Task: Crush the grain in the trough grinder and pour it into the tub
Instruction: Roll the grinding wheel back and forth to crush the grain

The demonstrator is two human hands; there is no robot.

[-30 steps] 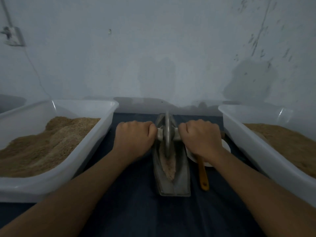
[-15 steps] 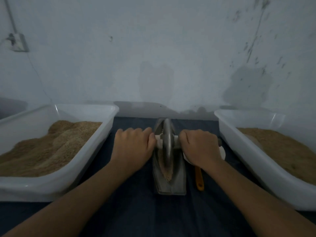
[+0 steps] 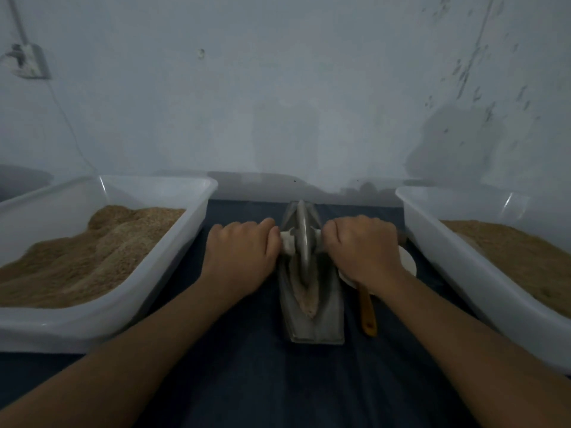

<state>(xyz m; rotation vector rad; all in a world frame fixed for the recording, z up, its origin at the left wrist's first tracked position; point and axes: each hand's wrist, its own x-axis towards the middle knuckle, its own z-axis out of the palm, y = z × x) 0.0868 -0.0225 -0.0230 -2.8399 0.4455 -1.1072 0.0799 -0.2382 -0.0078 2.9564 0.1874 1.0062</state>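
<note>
Hands grip the axle either side of the wheel (image 3: 302,239): left hand (image 3: 244,251), right hand (image 3: 363,248), balancing pressure on grain (image 3: 304,296) in the trough (image 3: 312,304).

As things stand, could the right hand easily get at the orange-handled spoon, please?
Probably yes: the spoon lies just beside the right hand with its handle unobstructed, but that hand would first have to release the axle.

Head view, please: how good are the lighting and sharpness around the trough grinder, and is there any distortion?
Head view: dim, bluish light; the trough grinder and both hands, left hand and right hand, look soft but readable; wide-angle bending tilts the tubs outward; small glare streaks sit on their far corners.
</note>
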